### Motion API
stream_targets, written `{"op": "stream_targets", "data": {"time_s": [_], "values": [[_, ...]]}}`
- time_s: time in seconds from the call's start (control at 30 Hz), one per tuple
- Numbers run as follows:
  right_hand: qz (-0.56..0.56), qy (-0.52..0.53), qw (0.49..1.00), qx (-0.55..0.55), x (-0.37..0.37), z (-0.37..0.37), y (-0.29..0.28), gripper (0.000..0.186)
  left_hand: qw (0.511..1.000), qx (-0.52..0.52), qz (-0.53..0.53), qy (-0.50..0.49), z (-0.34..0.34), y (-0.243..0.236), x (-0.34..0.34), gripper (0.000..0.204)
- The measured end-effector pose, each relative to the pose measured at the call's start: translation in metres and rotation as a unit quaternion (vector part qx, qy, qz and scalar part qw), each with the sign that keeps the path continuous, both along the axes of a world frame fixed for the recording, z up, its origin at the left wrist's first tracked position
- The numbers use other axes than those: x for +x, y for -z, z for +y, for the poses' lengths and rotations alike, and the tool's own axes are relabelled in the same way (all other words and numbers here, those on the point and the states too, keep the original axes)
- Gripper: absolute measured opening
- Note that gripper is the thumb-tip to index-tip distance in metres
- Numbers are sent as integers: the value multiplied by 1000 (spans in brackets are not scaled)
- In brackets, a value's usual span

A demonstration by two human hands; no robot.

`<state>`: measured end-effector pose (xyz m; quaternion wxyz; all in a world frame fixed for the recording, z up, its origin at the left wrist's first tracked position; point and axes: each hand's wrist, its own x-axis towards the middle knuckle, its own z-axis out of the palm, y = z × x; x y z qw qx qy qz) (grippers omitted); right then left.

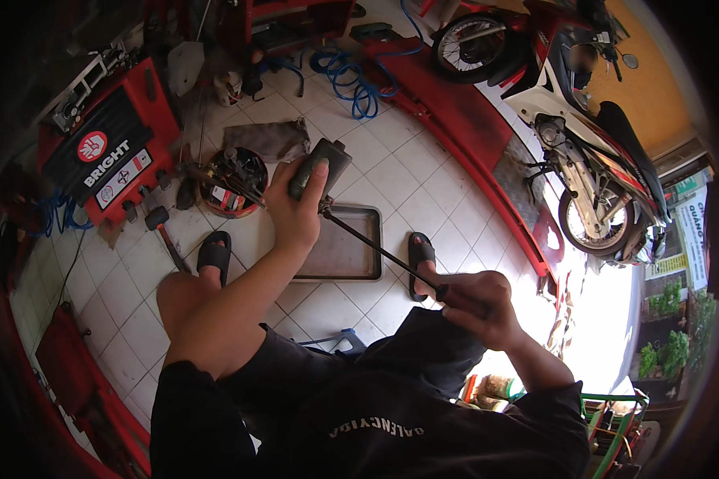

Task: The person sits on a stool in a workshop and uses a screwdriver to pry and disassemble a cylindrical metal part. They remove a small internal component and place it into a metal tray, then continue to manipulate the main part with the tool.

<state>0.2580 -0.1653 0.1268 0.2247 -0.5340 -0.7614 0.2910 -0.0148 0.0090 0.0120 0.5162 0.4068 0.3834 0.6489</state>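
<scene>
Clasping a dark block (338, 165), left hand (294, 206) overhangs a tray (347, 259) near a round tub (232, 213); right hand (487, 310) grips a screwdriver (387, 254)

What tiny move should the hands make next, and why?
Maybe the right hand should gently line up the screwdriver while the left hand holds the dark box steady. The screwdriver's tip is close to the box's near side, but whether it touches is too small to tell.

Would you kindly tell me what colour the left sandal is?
The left sandal is black, seen best in the head view.
</scene>
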Motion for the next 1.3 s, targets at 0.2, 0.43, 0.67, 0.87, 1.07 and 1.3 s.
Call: {"op": "stream_targets", "data": {"time_s": [0.2,0.43,0.67,0.87,1.07,1.3], "values": [[-107,-20,994,-27,-8,-4,-10,45,979,152,123,-61,7,-18,-13,37],[226,60,910,-342,61,-19,44,28,815,434,366,-118,10,-56,-37,51],[317,213,894,-237,29,-14,51,48,803,438,400,-56,-3,-47,-36,64],[93,162,980,76,-47,-25,46,35,870,347,349,-30,1,-44,-24,51],[42,103,980,163,-68,-13,80,24,849,386,361,-23,3,-45,-19,46],[11,151,982,114,-44,-10,115,24,844,377,380,8,4,-37,-13,46]]}}
